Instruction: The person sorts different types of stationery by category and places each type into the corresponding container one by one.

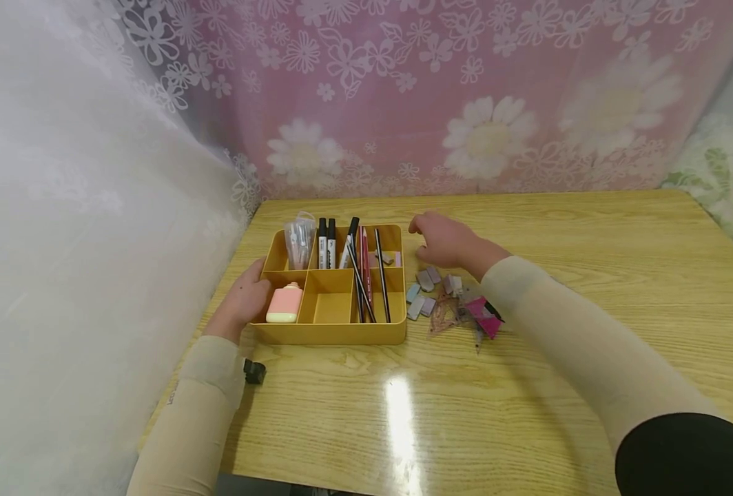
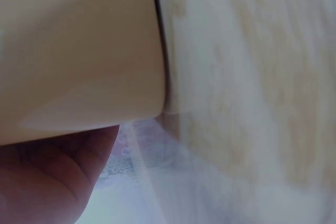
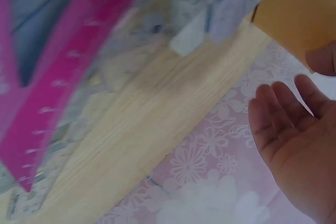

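Observation:
My left hand (image 1: 245, 297) grips the left side of a yellow desk organizer (image 1: 329, 335); in the left wrist view its fingers (image 2: 68, 163) lie against the wall, partly hidden by it. My right hand (image 1: 447, 241) hovers beside the organizer's back right corner, fingers loosely bent and holding nothing. Several small erasers (image 1: 425, 279) lie just below that hand. Closer to me are a magenta set square (image 1: 483, 318) and clear rulers (image 1: 444, 313). Inside the organizer are a pink-and-cream bottle (image 1: 284, 303), black-capped markers (image 1: 322, 244), pencils (image 1: 367, 265) and a clear pouch of pens (image 1: 299, 241).
The front middle compartment (image 1: 333, 306) of the organizer shows its bare floor. Small eraser-like pieces (image 1: 385, 258) sit in the back right compartment. A black clip-like object (image 1: 255, 372) is by my left wrist. A floral curtain (image 1: 391, 138) hangs behind the wooden table (image 1: 590, 234).

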Demonstrator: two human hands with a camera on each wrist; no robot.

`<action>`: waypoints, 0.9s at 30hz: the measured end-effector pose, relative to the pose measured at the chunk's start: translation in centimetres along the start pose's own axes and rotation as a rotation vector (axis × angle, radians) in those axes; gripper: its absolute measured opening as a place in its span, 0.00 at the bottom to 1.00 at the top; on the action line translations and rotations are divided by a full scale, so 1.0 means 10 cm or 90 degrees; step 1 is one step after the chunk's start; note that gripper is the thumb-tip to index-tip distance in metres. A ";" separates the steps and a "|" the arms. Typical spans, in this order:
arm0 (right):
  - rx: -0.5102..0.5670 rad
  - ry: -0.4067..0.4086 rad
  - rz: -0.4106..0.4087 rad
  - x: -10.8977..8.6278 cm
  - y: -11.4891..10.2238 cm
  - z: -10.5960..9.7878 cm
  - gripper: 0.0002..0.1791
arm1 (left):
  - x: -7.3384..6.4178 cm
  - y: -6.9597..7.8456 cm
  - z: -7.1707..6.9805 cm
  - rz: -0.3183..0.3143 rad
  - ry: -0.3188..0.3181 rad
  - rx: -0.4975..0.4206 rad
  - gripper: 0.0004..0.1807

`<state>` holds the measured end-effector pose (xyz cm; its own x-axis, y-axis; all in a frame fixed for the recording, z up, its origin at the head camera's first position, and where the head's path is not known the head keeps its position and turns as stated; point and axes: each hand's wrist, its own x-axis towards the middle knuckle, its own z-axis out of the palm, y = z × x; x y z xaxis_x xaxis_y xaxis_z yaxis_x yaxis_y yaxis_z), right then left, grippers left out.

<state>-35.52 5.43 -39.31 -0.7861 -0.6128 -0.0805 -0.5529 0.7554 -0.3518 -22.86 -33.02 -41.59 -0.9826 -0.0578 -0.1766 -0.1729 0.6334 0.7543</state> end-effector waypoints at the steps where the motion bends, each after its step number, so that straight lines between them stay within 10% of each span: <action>1: 0.001 -0.015 -0.005 -0.01 0.03 0.01 0.26 | 0.00 0.00 0.00 0.001 0.000 0.002 0.34; 12: 0.005 -0.139 -0.019 -0.16 0.14 0.11 0.22 | 0.02 -0.06 -0.01 0.011 -0.002 0.007 0.34; 27: -0.069 -0.127 -0.071 -0.20 0.12 0.17 0.15 | 0.02 -0.03 0.01 -0.010 -0.005 -0.002 0.34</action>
<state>-34.17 7.17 -41.13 -0.6541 -0.7197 -0.2329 -0.6683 0.6940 -0.2678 -22.96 -33.13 -41.93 -0.9792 -0.0614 -0.1934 -0.1883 0.6302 0.7532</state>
